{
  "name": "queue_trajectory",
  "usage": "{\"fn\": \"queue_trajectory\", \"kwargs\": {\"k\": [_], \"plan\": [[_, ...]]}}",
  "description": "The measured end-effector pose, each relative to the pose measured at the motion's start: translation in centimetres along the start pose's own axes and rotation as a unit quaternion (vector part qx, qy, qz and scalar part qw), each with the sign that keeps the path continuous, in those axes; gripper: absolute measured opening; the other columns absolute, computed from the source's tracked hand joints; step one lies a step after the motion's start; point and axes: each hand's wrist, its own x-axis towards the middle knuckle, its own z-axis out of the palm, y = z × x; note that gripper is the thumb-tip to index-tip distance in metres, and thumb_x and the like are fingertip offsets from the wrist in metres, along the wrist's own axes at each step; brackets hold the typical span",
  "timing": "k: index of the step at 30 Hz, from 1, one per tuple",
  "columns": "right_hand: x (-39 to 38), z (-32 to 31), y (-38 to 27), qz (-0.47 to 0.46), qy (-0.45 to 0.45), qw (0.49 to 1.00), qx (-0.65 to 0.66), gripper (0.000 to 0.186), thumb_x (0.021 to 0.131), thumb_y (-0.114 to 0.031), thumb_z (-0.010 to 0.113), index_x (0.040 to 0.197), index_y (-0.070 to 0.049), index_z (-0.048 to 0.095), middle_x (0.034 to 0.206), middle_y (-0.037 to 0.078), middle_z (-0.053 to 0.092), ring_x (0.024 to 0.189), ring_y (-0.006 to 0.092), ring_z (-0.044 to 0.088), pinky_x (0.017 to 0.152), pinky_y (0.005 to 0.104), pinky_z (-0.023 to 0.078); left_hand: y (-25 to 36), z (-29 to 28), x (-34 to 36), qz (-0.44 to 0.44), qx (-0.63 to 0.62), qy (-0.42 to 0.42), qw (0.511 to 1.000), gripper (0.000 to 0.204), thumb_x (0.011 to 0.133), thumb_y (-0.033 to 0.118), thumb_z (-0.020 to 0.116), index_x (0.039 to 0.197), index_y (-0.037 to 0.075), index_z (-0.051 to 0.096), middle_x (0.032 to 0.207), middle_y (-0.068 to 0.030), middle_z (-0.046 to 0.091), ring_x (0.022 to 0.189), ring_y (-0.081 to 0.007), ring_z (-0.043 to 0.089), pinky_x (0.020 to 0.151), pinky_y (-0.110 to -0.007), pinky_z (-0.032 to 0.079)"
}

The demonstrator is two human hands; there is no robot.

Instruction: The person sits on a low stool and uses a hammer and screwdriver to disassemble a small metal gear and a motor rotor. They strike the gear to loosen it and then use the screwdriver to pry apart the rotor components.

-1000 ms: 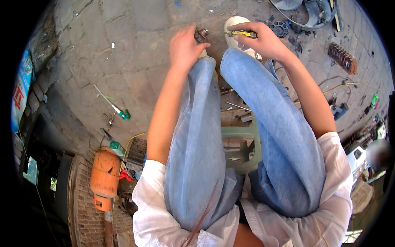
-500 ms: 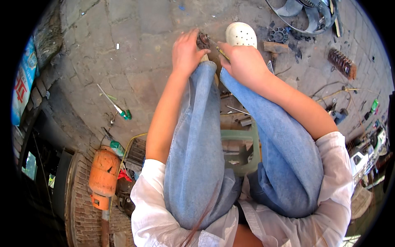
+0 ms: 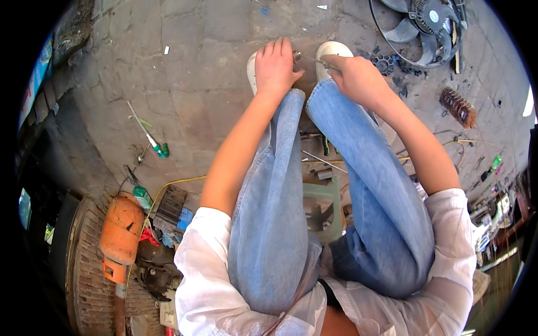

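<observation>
Near twelve o'clock, the left hand point(image 3: 276, 70) curves beside the small metal part point(image 3: 296, 55), which lies at its one o'clock; the thumb stands apart, and I cannot tell whether the fingers are closed on it. The right hand point(image 3: 358, 78) is closed around a thin tool point(image 3: 319, 61) whose shaft points to the part from four o'clock, so the step seems to be working the part with its tip. The next move probably calls for steady support and good alignment.

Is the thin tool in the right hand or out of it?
In: the tool juts from the right hand toward the metal part by the left hand. Any tip contact is too small to tell.
</observation>
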Motion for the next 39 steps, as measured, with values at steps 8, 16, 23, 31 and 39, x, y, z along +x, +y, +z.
{"fn": "queue_trajectory", "kwargs": {"k": [8, 16, 23, 31, 39], "plan": [[-0.7, 1.0, -0.6, 0.039, 0.0, 0.998, -0.048, 0.029, 0.091, -0.022, 0.058, 0.118, -0.014, 0.065, 0.085, 0.022, 0.069, 0.08, 0.0395, 0.067, 0.075, 0.0484, 0.054, 0.9, 0.0, 0.5, 0.0, 0.029, -0.018, 0.999, 0.067, 0.059, 0.033, 0.087, 0.109, 0.002, 0.056, 0.099, -0.0095, 0.06, 0.101, -0.0262, 0.056, 0.091, -0.037, 0.045], [-0.8, 2.2, -3.8, 0.029, 0.001, 0.988, -0.151, 0.015, 0.085, -0.01, 0.056, 0.097, -0.002, 0.061, 0.079, 0.018, 0.07, 0.075, 0.0339, 0.071, 0.064, 0.044, 0.058, 1.3, -0.3, 0.8, -0.013, 0.03, -0.021, 0.999, 0.06, 0.059, 0.034, 0.087, 0.1, 0.004, 0.055, 0.097, -0.0092, 0.059, 0.098, -0.0255, 0.057, 0.091, -0.036, 0.046], [-0.4, 2.8, -6.3, 0.035, -0.014, 0.976, -0.212, 0.026, 0.081, -0.01, 0.063, 0.104, 0.004, 0.061, 0.083, 0.013, 0.073, 0.077, 0.0252, 0.073, 0.06, 0.0359, 0.058, 1.5, 0.4, 0.8, -0.027, 0.048, -0.003, 0.998, 0.059, 0.058, 0.033, 0.087, 0.099, 0.004, 0.055, 0.098, -0.0099, 0.059, 0.099, -0.0252, 0.056, 0.092, -0.036, 0.045], [0.6, 5.1, -7.4, 0.04, 0.041, 0.97, -0.235, 0.025, 0.081, -0.01, 0.062, 0.101, 0.005, 0.06, 0.074, 0.012, 0.071, 0.068, 0.0261, 0.073, 0.055, 0.0346, 0.058, 1.5, 1.3, 0.8, -0.042, 0.048, 0.015, 0.998, 0.053, 0.07, 0.044, 0.077, 0.097, 0.003, 0.056, 0.097, -0.0111, 0.059, 0.1, -0.0273, 0.056, 0.092, -0.037, 0.044], [1.5, 6.3, -7.7, 0.056, 0.049, 0.97, -0.231, 0.024, 0.081, -0.009, 0.061, 0.101, 0.005, 0.061, 0.082, 0.017, 0.071, 0.076, 0.0261, 0.073, 0.058, 0.0363, 0.058, 1.0, 1.0, 1.0, -0.029, 0.042, 0.028, 0.998, 0.054, 0.07, 0.046, 0.075, 0.096, 0.003, 0.056, 0.097, -0.0114, 0.06, 0.099, -0.028, 0.056, 0.091, -0.038, 0.045]]}}
